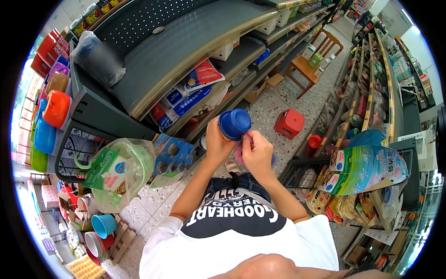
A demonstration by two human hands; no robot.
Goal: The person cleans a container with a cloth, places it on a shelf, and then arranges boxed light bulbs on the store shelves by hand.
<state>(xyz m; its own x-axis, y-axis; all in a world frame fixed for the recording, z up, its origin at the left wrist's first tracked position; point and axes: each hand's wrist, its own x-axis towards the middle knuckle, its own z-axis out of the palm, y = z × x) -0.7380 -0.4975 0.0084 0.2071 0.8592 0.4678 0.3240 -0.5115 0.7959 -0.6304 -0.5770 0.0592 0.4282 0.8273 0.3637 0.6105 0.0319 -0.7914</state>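
My left hand is wrapped round a blue plastic cup, held tilted in front of my body. A bit of orange shows under the cup beside my fingers. Close against the cup's lower edge, my right hand is closed in a pinch on a pinkish-purple cloth, which hangs partly hidden behind the fingers. Below my right hand, the edge of a pale bluish container shows, mostly covered by my wrist.
A dark shelf runs along the left, with packaged goods on its lower tier. A red stool and a wooden chair stand in the aisle. Stocked shelves line the right. Bagged green hangers hang near my left.
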